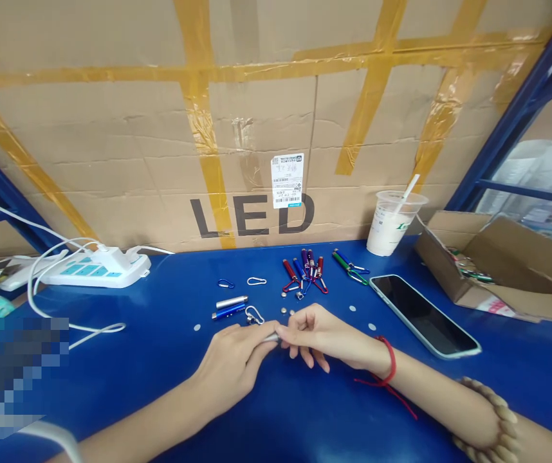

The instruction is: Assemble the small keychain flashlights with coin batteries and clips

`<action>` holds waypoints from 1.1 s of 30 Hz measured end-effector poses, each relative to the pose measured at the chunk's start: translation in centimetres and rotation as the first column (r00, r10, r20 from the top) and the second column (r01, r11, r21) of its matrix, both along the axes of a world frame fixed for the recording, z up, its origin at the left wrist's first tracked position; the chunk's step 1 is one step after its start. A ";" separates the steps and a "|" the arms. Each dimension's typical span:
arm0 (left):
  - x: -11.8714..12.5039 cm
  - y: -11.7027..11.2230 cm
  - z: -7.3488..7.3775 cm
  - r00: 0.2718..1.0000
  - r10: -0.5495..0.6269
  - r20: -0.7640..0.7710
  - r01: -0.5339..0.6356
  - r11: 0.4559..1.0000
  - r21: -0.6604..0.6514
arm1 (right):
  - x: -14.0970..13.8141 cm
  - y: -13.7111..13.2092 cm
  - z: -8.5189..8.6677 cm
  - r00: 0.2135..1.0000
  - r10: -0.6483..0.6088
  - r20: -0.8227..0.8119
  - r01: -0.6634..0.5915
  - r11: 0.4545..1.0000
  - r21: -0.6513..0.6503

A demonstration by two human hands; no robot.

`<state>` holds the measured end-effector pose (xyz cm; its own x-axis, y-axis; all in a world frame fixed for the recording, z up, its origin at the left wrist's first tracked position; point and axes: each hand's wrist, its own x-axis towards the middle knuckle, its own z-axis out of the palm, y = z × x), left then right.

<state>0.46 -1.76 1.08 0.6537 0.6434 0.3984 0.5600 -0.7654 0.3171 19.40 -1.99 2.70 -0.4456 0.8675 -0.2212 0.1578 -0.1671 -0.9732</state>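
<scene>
My left hand (230, 366) and my right hand (319, 334) meet over the blue table (160, 386), both pinching a small silver flashlight tube (272, 337) between their fingertips. A silver tube (231, 301) and a blue tube (228, 312) lie just beyond my left hand, beside a silver carabiner clip (255, 314). Small round button cells (284, 310) lie scattered near my fingers. A bunch of coloured keychain flashlights (305, 270) lies farther back, with two green ones (348, 263) to its right.
A smartphone (423, 315) lies face up at the right. A plastic cup with a straw (392, 222) stands behind it. An open cardboard box (498, 270) sits at far right. A white power strip (97, 267) with cables is at the left. A taped cardboard wall (257, 128) closes the back.
</scene>
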 end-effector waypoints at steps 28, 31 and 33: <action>0.0 -0.1 -1.0 0.999 -0.014 0.038 0.025 0.952 -0.305 | 0.0 -0.2 -1.2 0.973 -0.175 0.147 0.043 0.772 0.634; 0.1 -0.1 -1.1 0.998 -0.031 0.051 0.042 0.971 -0.237 | -0.2 -0.5 -1.0 0.971 -0.194 0.137 0.096 0.850 0.517; 0.1 0.0 -1.1 0.997 -0.050 0.057 0.060 0.979 -0.193 | -0.4 -0.8 -0.8 0.968 -0.209 0.142 0.133 0.899 0.416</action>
